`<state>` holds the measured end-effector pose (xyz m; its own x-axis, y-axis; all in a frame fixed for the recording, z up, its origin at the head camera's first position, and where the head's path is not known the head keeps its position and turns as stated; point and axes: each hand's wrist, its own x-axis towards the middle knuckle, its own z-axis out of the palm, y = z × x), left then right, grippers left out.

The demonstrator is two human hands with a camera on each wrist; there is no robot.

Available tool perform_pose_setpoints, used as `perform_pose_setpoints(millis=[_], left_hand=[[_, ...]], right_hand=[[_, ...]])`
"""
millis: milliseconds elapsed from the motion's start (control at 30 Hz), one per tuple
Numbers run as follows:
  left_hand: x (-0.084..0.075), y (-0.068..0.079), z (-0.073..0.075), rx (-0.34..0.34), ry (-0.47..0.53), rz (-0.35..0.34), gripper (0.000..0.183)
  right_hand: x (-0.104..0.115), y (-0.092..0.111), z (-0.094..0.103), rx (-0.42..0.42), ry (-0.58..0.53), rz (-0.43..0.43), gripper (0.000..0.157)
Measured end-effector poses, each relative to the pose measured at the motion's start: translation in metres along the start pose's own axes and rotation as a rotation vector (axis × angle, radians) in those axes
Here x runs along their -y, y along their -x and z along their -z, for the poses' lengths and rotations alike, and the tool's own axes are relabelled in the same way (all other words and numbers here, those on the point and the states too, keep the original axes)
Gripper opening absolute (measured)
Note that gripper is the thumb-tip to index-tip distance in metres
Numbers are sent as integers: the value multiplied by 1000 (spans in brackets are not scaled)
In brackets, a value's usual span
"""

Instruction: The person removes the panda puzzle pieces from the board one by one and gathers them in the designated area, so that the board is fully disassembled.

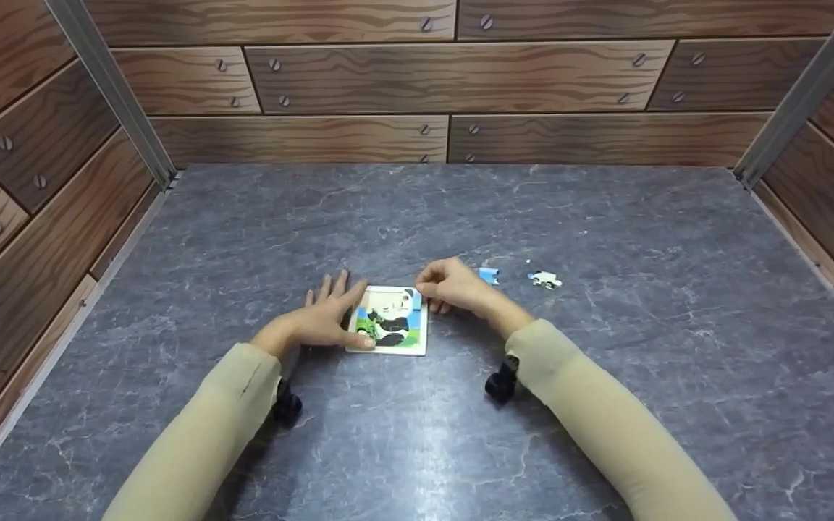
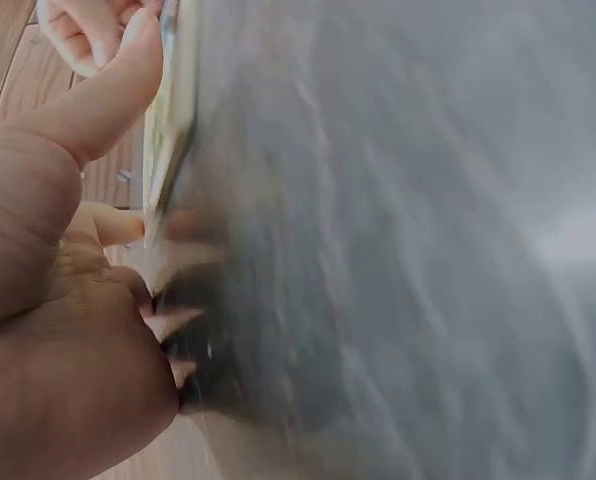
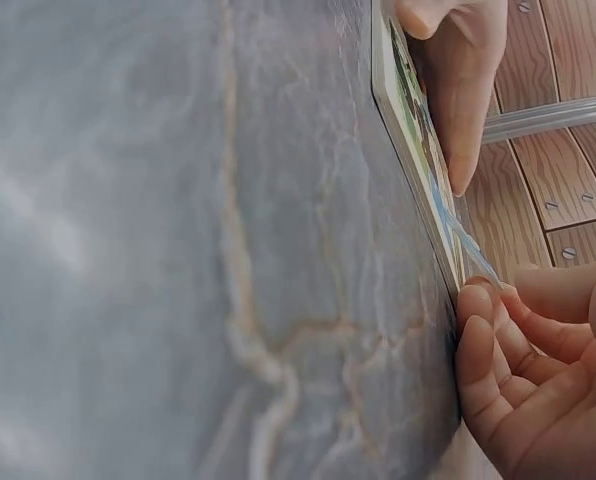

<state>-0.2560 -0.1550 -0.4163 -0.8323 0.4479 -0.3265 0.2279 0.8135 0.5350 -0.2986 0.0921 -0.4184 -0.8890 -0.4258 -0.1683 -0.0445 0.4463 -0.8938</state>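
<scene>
A square jigsaw board (image 1: 404, 352) with a pale rim and a panda picture lies flat on the table. My left hand (image 1: 320, 318) spreads along its left side, fingers straight, with the thumb over the lower left of the picture. At the upper right corner, my right hand (image 1: 462, 286) pinches a thin blue jigsaw piece (image 3: 477, 256) between thumb and index finger. That piece tilts up from the board in the right wrist view, its lower end at the picture. Bare wood shows along the upper part of the board.
Right of the right hand lie a blue jigsaw piece (image 1: 489, 276), partly hidden by that hand, and a white and black jigsaw piece (image 1: 546, 279). Wood-patterned walls (image 1: 453, 79) enclose the grey marbled table (image 1: 402, 217) at the back and sides.
</scene>
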Motion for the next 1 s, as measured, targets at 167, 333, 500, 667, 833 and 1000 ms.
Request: perform_pose_setpoints(millis=[167, 333, 500, 667, 833, 1000], left_hand=[[4, 2, 1, 13, -89, -16, 106], [8, 2, 0, 35, -161, -31, 103], [11, 1, -2, 50, -174, -35, 104], [10, 1, -2, 61, -174, -31, 105], [11, 2, 2, 75, -151, -51, 111], [14, 3, 3, 110, -97, -56, 119]], right_hand=[[0, 1, -1, 1, -9, -7, 16], [-3, 1, -1, -4, -14, 4, 14], [-4, 1, -2, -15, -7, 6, 12], [-2, 1, -3, -29, 25, -3, 12], [-2, 1, -2, -42, 22, -12, 10], [-2, 2, -1, -36, 7, -7, 11]])
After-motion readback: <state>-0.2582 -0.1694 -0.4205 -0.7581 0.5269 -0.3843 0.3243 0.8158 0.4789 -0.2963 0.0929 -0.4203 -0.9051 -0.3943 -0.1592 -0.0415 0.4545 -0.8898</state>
